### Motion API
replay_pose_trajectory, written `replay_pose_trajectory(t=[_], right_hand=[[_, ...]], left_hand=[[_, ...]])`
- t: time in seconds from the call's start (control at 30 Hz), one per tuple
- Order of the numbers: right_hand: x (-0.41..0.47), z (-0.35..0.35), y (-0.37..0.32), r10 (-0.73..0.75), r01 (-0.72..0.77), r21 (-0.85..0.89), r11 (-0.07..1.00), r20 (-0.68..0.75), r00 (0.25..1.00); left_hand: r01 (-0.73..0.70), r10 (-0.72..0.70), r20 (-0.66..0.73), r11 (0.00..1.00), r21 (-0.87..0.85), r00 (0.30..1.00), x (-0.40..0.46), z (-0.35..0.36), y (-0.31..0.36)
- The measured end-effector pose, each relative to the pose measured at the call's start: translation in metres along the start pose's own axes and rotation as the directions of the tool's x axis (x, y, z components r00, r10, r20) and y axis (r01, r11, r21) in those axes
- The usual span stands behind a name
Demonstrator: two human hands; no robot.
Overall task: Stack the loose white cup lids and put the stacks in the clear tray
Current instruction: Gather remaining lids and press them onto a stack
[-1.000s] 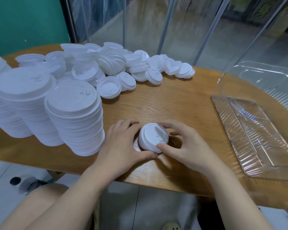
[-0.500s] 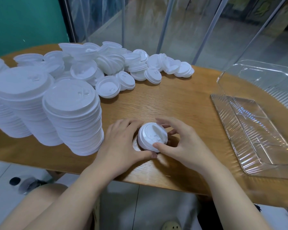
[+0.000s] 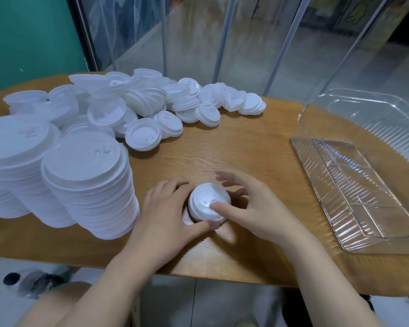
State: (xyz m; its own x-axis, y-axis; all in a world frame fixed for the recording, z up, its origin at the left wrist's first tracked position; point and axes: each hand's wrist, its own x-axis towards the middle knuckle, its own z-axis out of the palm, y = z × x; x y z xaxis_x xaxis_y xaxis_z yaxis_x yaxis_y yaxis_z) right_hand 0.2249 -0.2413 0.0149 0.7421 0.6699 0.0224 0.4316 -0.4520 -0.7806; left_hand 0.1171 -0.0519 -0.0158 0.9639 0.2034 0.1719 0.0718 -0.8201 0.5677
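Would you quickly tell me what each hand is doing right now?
Left hand: curled round the small lid stack, holding it on the table.
Right hand: thumb presses on the stack's top; fingers spread, gripping nothing.

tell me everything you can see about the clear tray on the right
The clear tray is a shallow rectangular dish of see-through plastic, with ribbed, glinting walls and raised lines dividing its floor into compartments. It lies flat on the right part of the wooden table, and holds no lids. A second clear plastic piece, similar in shape, stands tilted up at its far end; whether the two are joined I cannot tell. Neither of the hands touches it.
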Motion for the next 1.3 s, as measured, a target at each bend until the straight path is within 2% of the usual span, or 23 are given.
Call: replay_pose_trajectory(t=[0.07,0.17,0.27,0.4,0.73,0.87,1.0,1.1,1.2,1.3], right_hand=[[0.014,-0.004,0.004,-0.003,0.007,0.033,0.999,-0.114,0.994],[0.049,-0.009,0.018,0.075,-0.031,0.152,0.988,-0.289,0.955],[0.087,-0.017,0.035,0.148,-0.056,0.242,0.969,-0.382,0.912],[0.14,-0.03,0.045,0.175,-0.091,0.272,0.958,-0.303,0.937],[0.227,-0.021,0.059,0.025,-0.018,0.03,0.999,-0.239,0.971],[0.214,-0.025,0.057,0.034,0.011,0.152,0.988,-0.289,0.957],[0.17,-0.034,0.056,0.036,0.064,0.24,0.969,-0.391,0.92],[0.138,-0.03,0.055,-0.045,0.138,0.242,0.96,-0.354,0.934],[0.126,-0.026,0.057,-0.15,0.199,0.148,0.969,-0.29,0.945],[0.126,-0.028,0.058,-0.189,0.219,0.11,0.969,-0.233,0.954]], left_hand=[[0.03,-0.03,-0.022,1.0,0.006,0.999,0.005,0.002,0.002],[0.075,-0.074,-0.076,0.997,0.018,0.994,0.022,0.008,0.009],[0.113,-0.111,-0.1,0.994,0.01,0.989,0.044,0.015,0.013],[0.169,-0.166,-0.127,0.986,0.006,0.978,0.07,0.02,0.009],[0.171,-0.18,-0.215,0.984,-0.056,0.96,0.099,0.03,0.004],[0.16,-0.166,-0.147,0.986,-0.049,0.975,0.103,0.028,0.004],[0.139,-0.141,-0.164,0.99,-0.018,0.976,0.107,0.024,0.003],[0.127,-0.121,-0.159,0.992,0.028,0.98,0.111,0.022,0.0],[0.128,-0.124,-0.129,0.992,0.021,0.984,0.111,0.022,-0.006],[0.121,-0.119,-0.15,0.993,0.005,0.981,0.111,0.023,-0.007]])
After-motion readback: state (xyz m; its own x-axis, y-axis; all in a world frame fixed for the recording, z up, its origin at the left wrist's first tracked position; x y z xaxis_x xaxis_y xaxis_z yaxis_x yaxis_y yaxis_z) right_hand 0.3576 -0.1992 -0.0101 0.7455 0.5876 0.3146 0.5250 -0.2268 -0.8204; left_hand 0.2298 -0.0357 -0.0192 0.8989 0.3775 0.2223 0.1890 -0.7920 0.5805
